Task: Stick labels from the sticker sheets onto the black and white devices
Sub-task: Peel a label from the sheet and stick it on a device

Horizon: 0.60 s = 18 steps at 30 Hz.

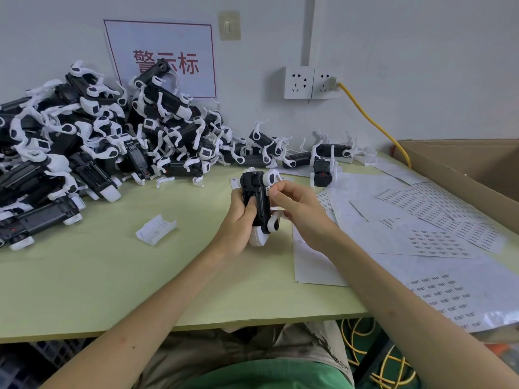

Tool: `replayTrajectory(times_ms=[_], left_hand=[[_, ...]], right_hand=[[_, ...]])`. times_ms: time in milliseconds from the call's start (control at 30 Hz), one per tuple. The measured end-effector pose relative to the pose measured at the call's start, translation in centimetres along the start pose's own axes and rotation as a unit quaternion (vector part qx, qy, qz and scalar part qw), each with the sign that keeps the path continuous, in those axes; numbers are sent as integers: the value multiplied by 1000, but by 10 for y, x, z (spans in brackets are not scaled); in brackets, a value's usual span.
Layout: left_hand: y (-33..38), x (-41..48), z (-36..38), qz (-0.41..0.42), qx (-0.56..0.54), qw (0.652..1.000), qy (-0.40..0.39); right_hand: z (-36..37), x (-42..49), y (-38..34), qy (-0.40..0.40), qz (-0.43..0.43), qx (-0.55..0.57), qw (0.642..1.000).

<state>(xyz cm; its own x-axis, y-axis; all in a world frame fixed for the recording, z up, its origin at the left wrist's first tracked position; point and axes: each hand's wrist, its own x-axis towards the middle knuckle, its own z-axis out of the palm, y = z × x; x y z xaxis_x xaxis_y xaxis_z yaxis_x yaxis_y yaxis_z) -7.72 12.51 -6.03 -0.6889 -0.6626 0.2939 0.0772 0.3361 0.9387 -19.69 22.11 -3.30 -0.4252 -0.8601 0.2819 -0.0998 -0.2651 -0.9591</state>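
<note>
My left hand (241,220) grips a black and white device (258,203) upright above the middle of the table, fingers wrapped round its black body. My right hand (297,209) is at the device's right side, thumb and fingers pinched at a small white label (267,191) on the black body. Sticker sheets (438,220) with rows of small printed labels lie spread over the right part of the table. A big pile of the same devices (98,141) fills the back left.
A loose white plastic cover (156,229) lies on the green table (140,276) left of my hands. A few single devices (323,169) stand at the back by the wall. A cardboard box (463,169) sits at the right. A yellow cable (373,122) runs from the wall socket.
</note>
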Motion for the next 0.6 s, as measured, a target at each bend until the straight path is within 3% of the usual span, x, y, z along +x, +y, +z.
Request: replayTrajectory(times_ms=[300, 467, 600], left_hand=[[-1, -1, -1, 5, 9, 1000, -9], [-2, 0, -1, 16, 5, 1000, -9], [-1, 1, -3, -7, -28, 1000, -9]], right_hand=[[-1, 1, 2, 24, 3, -18, 1000], [-2, 4, 9, 53, 51, -36, 997], [-2, 6, 8, -2, 92, 24, 996]])
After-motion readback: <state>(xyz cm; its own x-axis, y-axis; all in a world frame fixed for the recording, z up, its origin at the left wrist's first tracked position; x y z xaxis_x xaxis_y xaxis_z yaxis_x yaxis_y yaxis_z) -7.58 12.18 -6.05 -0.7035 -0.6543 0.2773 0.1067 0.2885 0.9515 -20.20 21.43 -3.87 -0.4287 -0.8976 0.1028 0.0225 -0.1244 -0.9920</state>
